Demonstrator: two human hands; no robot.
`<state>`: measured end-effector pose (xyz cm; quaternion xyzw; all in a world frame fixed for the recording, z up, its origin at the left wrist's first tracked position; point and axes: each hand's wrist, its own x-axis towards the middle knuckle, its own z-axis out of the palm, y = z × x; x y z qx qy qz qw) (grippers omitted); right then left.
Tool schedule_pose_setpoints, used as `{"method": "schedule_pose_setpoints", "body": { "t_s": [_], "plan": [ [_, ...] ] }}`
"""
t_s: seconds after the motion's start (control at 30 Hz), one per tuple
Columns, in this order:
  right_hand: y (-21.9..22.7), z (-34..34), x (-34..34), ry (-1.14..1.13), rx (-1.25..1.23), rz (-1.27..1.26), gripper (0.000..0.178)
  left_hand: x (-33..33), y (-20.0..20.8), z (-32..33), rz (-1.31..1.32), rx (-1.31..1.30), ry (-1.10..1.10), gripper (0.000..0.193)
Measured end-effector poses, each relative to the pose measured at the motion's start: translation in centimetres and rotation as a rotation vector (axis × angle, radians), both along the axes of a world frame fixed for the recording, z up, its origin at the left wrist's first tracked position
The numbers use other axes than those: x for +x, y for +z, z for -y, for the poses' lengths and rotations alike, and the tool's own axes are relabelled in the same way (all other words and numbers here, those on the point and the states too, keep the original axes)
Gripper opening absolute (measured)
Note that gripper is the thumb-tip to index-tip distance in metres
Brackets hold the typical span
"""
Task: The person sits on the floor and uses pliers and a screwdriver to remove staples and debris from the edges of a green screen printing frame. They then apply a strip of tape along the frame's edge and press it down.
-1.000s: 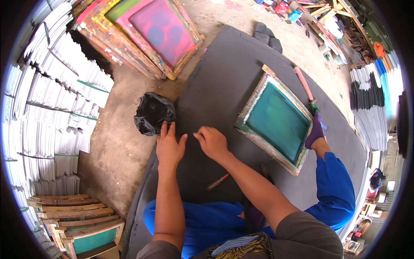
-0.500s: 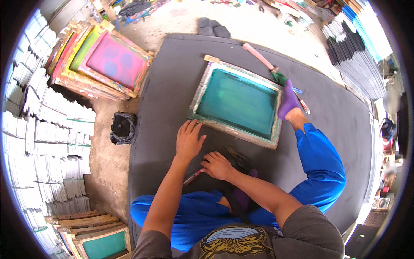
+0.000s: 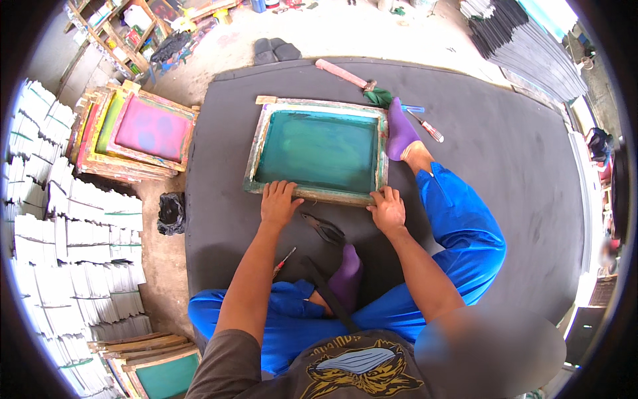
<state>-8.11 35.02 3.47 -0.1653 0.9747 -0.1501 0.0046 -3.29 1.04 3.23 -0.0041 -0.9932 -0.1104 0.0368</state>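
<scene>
A wooden screen-printing frame [image 3: 319, 196] with green-stained mesh lies flat on the dark mat. My left hand [image 3: 279, 203] has its fingers over the near rail, close to the left corner, with the thumb in front. At the near right corner, my right hand [image 3: 388, 207] grips the same rail. Pliers [image 3: 323, 229] with dark handles lie between my forearms. A screwdriver [image 3: 284, 262] rests by my left forearm, its handle partly hidden. My purple-socked foot [image 3: 401, 130] is against the frame's right side.
Beyond that foot lie another screwdriver [image 3: 427, 127], a blue tool [image 3: 413, 109] and a pink roll with green cloth [image 3: 342, 73]. Stacked frames [image 3: 149, 133] and a black-lined bin [image 3: 171, 213] stand left of the mat [image 3: 492, 186]. Slippers [image 3: 276, 50] sit at its far edge.
My right hand has moved from beside the near screwdriver to the frame's near right corner. My left hand stays at the near rail. The whole view has shifted.
</scene>
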Motion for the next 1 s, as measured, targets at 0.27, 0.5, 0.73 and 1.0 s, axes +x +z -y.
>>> {"method": "schedule_pose_setpoints", "body": {
  "t_s": [0.27, 0.5, 0.73, 1.0],
  "plan": [
    [-1.8, 1.7, 0.9, 0.171, -0.182, -0.008, 0.037, 5.8, 0.1, 1.9, -0.052, -0.002, 0.13, 0.049],
    [-1.4, 5.7, 2.2, 0.354, -0.352, -0.134, 0.026, 8.8, 0.0, 2.5, -0.115, 0.072, 0.192, 0.042],
    [-2.1, 7.0, 1.0, 0.388, -0.345, -0.062, 0.014, 6.9, 0.2, -1.7, -0.206, 0.248, 0.101, 0.041],
    [-1.4, 7.1, -0.2, 0.454, -0.296, -0.028, 0.014, 7.2, 0.5, -8.3, -0.185, 0.06, -0.021, 0.054]
  ]
}}
